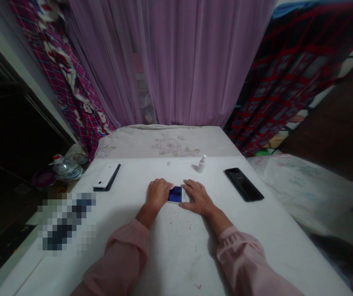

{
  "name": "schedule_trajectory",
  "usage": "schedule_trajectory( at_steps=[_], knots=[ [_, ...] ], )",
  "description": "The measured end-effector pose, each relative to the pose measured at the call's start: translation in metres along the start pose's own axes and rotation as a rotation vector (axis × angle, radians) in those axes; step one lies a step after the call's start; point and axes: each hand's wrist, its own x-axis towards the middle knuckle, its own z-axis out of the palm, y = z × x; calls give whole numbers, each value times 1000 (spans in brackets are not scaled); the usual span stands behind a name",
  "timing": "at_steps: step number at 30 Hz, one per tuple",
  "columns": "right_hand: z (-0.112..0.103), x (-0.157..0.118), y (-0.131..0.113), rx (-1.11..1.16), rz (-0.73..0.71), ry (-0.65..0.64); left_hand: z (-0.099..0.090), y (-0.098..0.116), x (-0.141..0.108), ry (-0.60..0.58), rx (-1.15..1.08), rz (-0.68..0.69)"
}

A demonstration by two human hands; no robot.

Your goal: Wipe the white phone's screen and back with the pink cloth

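Note:
A white smartphone [175, 195] with a dark blue screen lies flat on the white-covered table, between my hands. My left hand [158, 194] is closed at the phone's left end, pinching a small pink cloth [171, 186] against the screen; much of the cloth is hidden by the fingers. At the other end, my right hand [198, 197] has its thumb at the near edge and its fingers at the far edge, holding the phone. Beyond the right hand stands a small white spray bottle [201, 164], upright.
On the left, a white phone [106, 176] rests on a dark one [114, 181]. A larger black phone [243, 185] lies at right. A pixelated dark patch [67, 222] covers the left edge. A water jug [67, 167] stands beside the table; purple curtains [189, 61] hang behind.

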Motion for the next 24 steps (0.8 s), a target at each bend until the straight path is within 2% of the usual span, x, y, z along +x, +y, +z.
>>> schedule_trajectory(
  at_steps=[5,10,18,24],
  knots=[
    [-2,0,-2,-4,6,-9,2,22,4,-19,-30,19],
    [0,0,-1,-13,-1,-4,2,29,3,-34,-40,57],
    [1,0,-1,-5,-8,22,10,19,-16,-40,-71,210],
    [0,-1,-2,-2,-5,28,8,4,-35,-38,-54,266]
  ],
)
